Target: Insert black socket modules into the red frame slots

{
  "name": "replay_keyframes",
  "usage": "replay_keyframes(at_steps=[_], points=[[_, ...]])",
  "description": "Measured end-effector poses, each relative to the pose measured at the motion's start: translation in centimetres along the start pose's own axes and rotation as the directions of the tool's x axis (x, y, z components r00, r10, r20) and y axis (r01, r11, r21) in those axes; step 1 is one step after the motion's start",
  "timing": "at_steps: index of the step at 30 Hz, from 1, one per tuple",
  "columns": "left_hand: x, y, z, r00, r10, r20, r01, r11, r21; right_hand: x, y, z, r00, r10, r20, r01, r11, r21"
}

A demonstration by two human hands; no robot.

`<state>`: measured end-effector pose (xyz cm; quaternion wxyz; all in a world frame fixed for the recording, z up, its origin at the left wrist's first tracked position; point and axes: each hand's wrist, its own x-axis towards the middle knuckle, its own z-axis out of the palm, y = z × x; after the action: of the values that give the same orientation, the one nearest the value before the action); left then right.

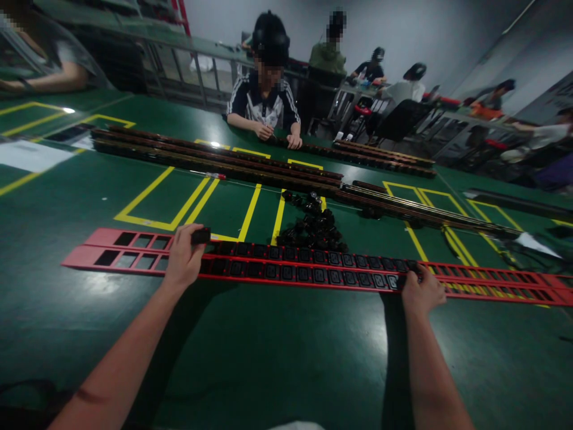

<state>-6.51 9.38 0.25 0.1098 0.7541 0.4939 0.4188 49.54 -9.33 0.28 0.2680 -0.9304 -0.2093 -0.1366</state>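
A long red metal strip (83,255) with two rows of rectangular openings lies across the green table in front of me. Black outlet sockets (319,275) fill its middle stretch, while the openings near both ends are bare. Above the strip's left part, my left hand (181,260) pinches a loose black socket (201,235). My right hand (423,291) is closed at the right end of the filled stretch, its fingers on a black socket (410,276) at the strip. The fingertips there are partly hidden.
Behind the strip lies a heap of loose black sockets (313,230). Long dark strips (215,156) run across the table beyond it, near a red-handled screwdriver (217,176). Yellow tape (147,194) marks the tabletop. A co-worker (264,101) sits opposite; other people sit farther back.
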Motion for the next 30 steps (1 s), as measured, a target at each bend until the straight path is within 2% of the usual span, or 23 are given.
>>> replay_keyframes(at_steps=[3, 9, 12, 20, 23, 30], points=[[0.1, -0.2, 0.2, 1.000, 0.000, 0.010, 0.000, 1.000, 0.029, 0.0, 0.1, -0.1, 1.000, -0.009, 0.016, 0.009, 1.000, -0.003], [0.3, -0.1, 0.9, 0.999, -0.024, -0.048, 0.029, 0.994, 0.106, 0.0, -0.1, -0.2, 1.000, -0.002, 0.031, 0.003, 1.000, -0.027], [0.2, -0.1, 1.0, 1.000, -0.014, -0.024, 0.016, 0.992, 0.121, 0.0, -0.2, -0.2, 1.000, 0.000, 0.029, 0.001, 1.000, -0.024], [0.5, -1.8, 1.3, 0.984, 0.006, 0.178, -0.033, 0.989, 0.146, -0.1, -0.2, -0.2, 1.000, -0.023, 0.003, 0.023, 1.000, -0.019], [0.6, -2.2, 1.0, 0.971, 0.028, 0.236, -0.055, 0.993, 0.108, -0.1, -0.3, -0.2, 1.000, -0.016, 0.007, 0.017, 1.000, -0.017], [0.8, -2.4, 0.1, 0.906, 0.097, 0.412, -0.100, 0.995, -0.015, -0.1, -0.4, -0.3, 1.000, 0.007, 0.018, -0.006, 1.000, -0.017]])
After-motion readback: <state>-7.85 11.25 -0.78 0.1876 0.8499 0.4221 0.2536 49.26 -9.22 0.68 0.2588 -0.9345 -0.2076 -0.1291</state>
